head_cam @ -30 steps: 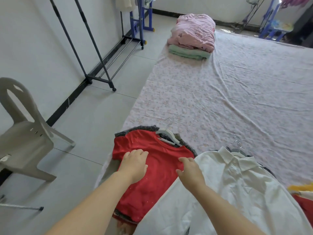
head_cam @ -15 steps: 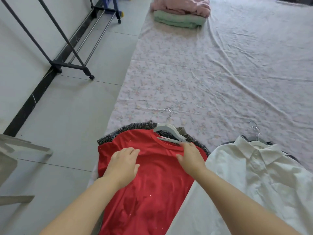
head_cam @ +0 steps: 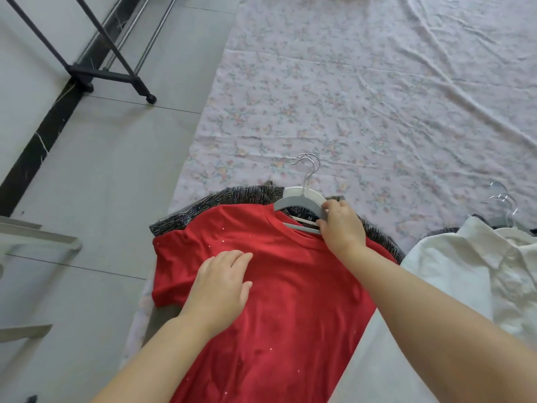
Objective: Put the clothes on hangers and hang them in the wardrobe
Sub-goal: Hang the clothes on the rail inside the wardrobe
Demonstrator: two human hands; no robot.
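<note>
My right hand (head_cam: pixel 342 229) is curling around the white hanger (head_cam: pixel 296 197) at the collar of the red shirt (head_cam: pixel 296 309). My left hand (head_cam: pixel 220 286) is pressing flat, fingers straight, on that shirt, which is lying at the near left of the floral sheet (head_cam: pixel 363 106).

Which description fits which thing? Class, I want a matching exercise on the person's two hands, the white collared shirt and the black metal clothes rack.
Things
1. left hand
2. right hand
3. white collared shirt
4. black metal clothes rack

Descriptions
A. stands on the grey tiled floor
B. grips the pale grey plastic hanger
C. rests flat on the red T-shirt
D. lies to the right of the red T-shirt

Pairs: 1-C, 2-B, 3-D, 4-A
</note>
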